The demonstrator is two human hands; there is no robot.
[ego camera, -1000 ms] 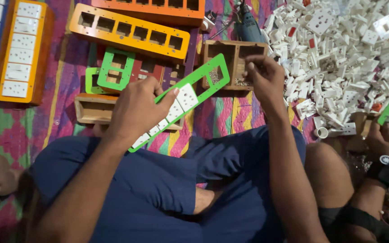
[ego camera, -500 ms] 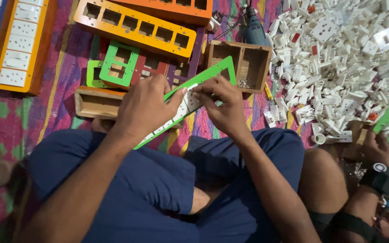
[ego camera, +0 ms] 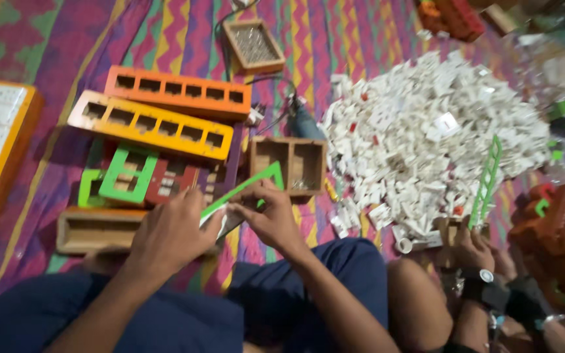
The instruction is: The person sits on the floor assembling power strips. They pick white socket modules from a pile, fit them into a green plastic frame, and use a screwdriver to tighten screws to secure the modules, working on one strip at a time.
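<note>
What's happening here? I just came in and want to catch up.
A person sits on a patterned cloth, holding a long green frame with both hands: the left hand grips its lower part, and the right hand presses at its middle. Orange and yellow slotted frames lie ahead, beside a wooden box and a heap of white parts. To the right, another person's hand holds a second green frame upright.
</note>
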